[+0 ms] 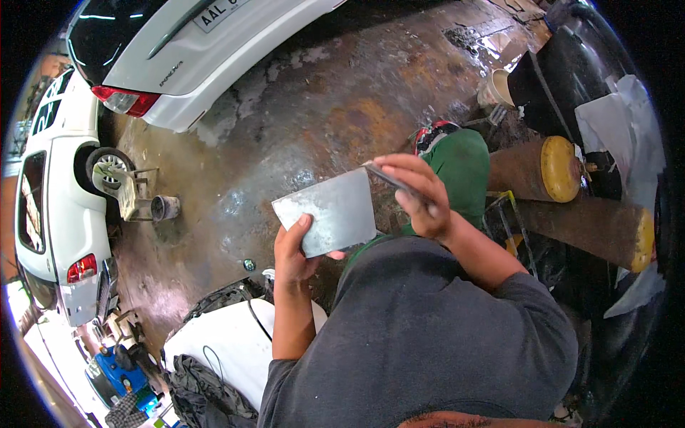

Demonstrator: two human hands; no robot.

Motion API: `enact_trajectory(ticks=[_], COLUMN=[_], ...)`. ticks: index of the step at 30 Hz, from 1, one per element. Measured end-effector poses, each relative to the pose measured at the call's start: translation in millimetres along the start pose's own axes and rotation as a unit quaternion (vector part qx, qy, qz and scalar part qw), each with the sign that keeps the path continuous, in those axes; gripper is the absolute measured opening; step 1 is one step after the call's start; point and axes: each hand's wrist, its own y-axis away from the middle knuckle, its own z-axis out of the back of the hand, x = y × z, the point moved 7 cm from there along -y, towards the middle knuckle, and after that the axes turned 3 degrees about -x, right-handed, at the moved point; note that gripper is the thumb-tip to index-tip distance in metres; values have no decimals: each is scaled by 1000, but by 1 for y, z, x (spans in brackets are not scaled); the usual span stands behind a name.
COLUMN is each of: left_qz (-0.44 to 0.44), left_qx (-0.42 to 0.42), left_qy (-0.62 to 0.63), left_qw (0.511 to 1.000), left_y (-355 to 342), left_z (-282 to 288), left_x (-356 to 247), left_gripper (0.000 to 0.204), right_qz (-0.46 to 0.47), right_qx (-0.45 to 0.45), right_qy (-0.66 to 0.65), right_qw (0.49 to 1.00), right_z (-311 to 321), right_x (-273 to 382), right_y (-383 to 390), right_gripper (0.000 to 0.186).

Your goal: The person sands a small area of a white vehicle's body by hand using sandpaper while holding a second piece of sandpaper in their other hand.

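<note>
A flat, silvery metal plate (335, 203) is held in front of me by my left hand (296, 250), its thumb lying on the face and its fingers behind. My right hand (424, 196), at the plate's upper right corner, grips a thin dark flat piece (391, 177) that meets or nearly meets that corner; I cannot tell exactly what it is. My green-clad knee (460, 157) is just beyond the right hand.
White vehicles (171, 64) stand ahead and left. A chair (128, 196) and bucket (165, 207) are left. Yellow-capped cylinders (542, 171), a dark bumper-like panel (542, 85) and a pail (496, 89) are right. A white panel (214, 328) lies lower left, beside blue equipment (125, 374).
</note>
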Motion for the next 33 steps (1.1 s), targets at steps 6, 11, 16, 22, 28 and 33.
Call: enact_trajectory(ticks=[6, 11, 16, 22, 28, 33], left_qz=[-14, -287, -321, -317, -246, -266], left_qx=[-18, 55, 64, 113, 16, 22], left_qy=[-171, -711, -805, -790, -626, -602], left_qw=[985, 639, 495, 513, 740, 753], left_y=[14, 16, 23, 33, 19, 21], left_z=[1, -50, -62, -68, -41, -65], left_x=[-3, -29, -32, -30, -20, -11], left_gripper=[47, 60, 66, 61, 43, 38], right_qz=[-54, -48, -109, -288, -413, -362], right_qx=[37, 227, 270, 160, -112, -189], right_qy=[53, 146, 244, 204, -42, -107], right_qw=[996, 962, 925, 922, 903, 906], right_z=[17, -12, -23, 5, 20, 13], right_x=[-4, 34, 14, -78, -95, -119], right_y=[-17, -18, -26, -16, -20, -34], right_gripper=[42, 40, 33, 30, 46, 57])
